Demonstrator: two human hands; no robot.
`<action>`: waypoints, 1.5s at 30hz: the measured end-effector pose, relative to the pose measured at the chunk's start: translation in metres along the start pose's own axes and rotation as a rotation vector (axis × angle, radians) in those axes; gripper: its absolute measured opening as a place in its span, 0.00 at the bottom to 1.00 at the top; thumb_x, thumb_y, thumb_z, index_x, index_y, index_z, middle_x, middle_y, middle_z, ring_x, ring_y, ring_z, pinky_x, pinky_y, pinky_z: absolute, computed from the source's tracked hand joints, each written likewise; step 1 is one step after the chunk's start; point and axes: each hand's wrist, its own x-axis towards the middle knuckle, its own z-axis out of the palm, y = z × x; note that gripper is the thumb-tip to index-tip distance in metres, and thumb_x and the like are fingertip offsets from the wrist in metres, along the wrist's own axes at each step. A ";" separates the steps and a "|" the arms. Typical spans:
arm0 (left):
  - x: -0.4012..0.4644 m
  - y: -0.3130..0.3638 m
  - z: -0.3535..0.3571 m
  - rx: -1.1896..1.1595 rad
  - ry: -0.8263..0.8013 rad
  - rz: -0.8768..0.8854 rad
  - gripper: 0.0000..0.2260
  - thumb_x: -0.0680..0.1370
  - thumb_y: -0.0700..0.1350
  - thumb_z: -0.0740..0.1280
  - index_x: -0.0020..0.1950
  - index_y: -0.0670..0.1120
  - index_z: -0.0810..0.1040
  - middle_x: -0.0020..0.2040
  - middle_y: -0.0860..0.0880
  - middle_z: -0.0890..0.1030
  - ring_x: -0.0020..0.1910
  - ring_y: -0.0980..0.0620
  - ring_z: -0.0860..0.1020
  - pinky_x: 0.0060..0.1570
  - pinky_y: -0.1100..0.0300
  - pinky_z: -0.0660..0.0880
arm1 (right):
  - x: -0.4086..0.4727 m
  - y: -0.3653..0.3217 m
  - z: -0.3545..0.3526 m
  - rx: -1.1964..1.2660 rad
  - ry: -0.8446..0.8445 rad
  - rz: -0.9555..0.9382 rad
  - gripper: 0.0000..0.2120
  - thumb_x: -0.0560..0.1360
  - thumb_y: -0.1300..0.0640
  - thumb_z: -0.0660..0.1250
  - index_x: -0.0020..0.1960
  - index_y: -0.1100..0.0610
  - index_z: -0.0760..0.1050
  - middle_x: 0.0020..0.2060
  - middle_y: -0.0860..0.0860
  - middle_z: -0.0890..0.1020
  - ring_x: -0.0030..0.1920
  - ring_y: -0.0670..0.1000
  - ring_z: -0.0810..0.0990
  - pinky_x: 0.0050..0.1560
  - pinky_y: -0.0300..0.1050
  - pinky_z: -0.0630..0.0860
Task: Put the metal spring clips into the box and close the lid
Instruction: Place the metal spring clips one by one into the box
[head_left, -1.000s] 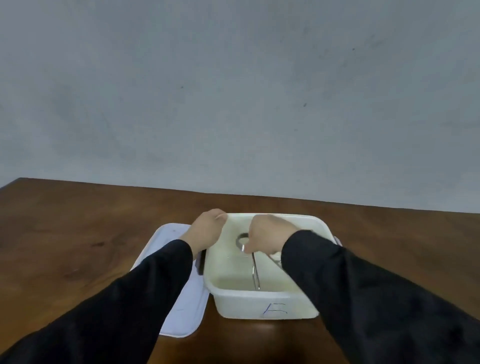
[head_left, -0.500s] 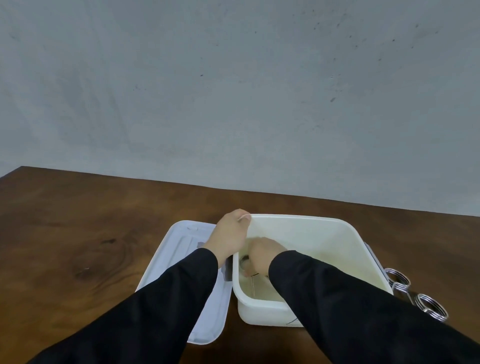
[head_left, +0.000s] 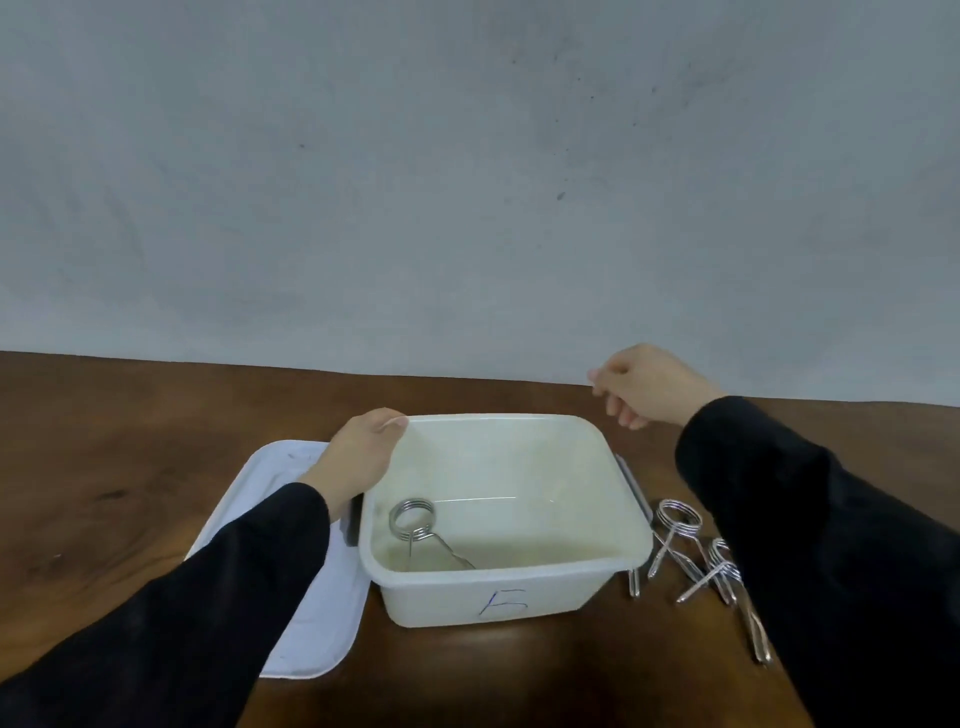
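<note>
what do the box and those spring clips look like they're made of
Box: likely plastic, cream-white and slightly translucent, with rounded moulded corners and a matte finish. Spring clips: metal wire, probably polished or plated steel, judging by bright silvery reflections on the coils.

**One clip in, lid off**

The cream box (head_left: 498, 597), marked with a blue letter on its front, stands open on the tabletop (head_left: 130, 467). One coiled steel clip (head_left: 415, 525) lies inside at its left. More clips (head_left: 691, 551) sit tangled just right of it. The white lid (head_left: 291, 597) lies flat on its left.
</note>
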 end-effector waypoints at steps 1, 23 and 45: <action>0.000 0.000 0.000 0.002 0.003 0.003 0.14 0.83 0.48 0.58 0.60 0.45 0.80 0.56 0.48 0.81 0.57 0.46 0.77 0.52 0.56 0.69 | -0.003 0.026 -0.014 -0.044 -0.004 0.056 0.16 0.81 0.47 0.63 0.46 0.59 0.80 0.38 0.55 0.85 0.35 0.53 0.84 0.40 0.46 0.84; -0.003 0.002 0.000 -0.020 0.018 -0.053 0.14 0.82 0.50 0.58 0.60 0.48 0.81 0.56 0.50 0.82 0.56 0.48 0.77 0.52 0.55 0.71 | 0.002 0.159 0.079 -0.288 -0.074 0.513 0.12 0.75 0.49 0.72 0.46 0.58 0.76 0.37 0.52 0.80 0.38 0.51 0.80 0.35 0.42 0.75; -0.004 0.003 0.000 -0.044 0.012 -0.050 0.15 0.83 0.49 0.57 0.62 0.47 0.79 0.57 0.48 0.80 0.55 0.48 0.76 0.50 0.57 0.68 | -0.018 0.084 -0.001 -0.022 0.375 0.180 0.10 0.73 0.51 0.69 0.37 0.55 0.79 0.32 0.51 0.80 0.39 0.56 0.82 0.35 0.44 0.71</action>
